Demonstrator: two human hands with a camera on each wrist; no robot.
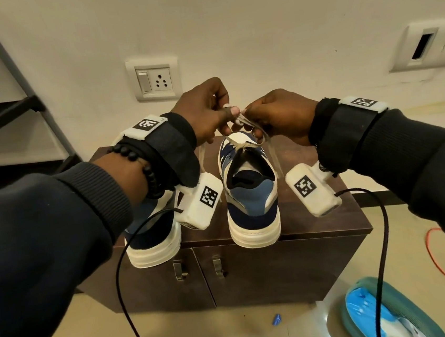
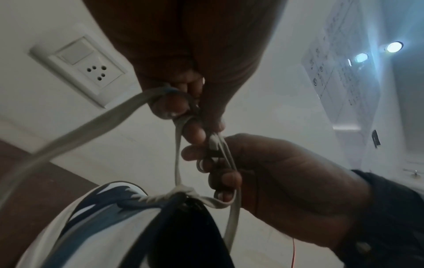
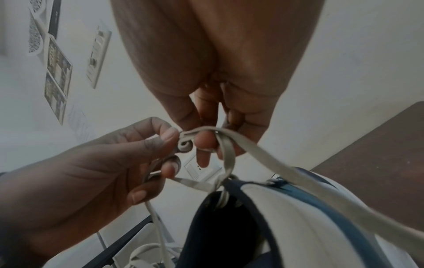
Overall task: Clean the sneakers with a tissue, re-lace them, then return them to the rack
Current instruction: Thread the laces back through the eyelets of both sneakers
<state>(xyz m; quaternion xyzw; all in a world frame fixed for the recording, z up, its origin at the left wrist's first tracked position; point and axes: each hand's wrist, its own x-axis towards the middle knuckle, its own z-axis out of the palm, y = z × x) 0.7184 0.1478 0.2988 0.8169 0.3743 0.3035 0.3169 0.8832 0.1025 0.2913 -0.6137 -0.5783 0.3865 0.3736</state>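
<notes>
Both hands meet just above the tongue of the right-hand sneaker (image 1: 250,193), which stands heel toward the camera on a dark wooden bench (image 1: 317,221) below a wall socket (image 1: 153,78). The left hand (image 1: 205,109) pinches one run of the pale flat lace (image 1: 241,119) between thumb and forefinger, a turn of it wrapped round the fingertip as the left wrist view shows; the right hand (image 1: 279,115) curls its fingers round a folded loop of the same lace. Below the hands a first knot (image 2: 183,190) already sits tight at the top eyelets, so the lifted strands are likely being held taut to form a bow, though the blurred wrist views leave the exact wrap unclear. The second sneaker (image 1: 154,236) stands just left of the first on the bench, half hidden by the left forearm, its lacing not visible. A dark metal rack (image 1: 12,108), presumably the shoes' destination, rises well left of the bench, and a teal basin (image 1: 412,310) sits on the floor to the bench's right.
</notes>
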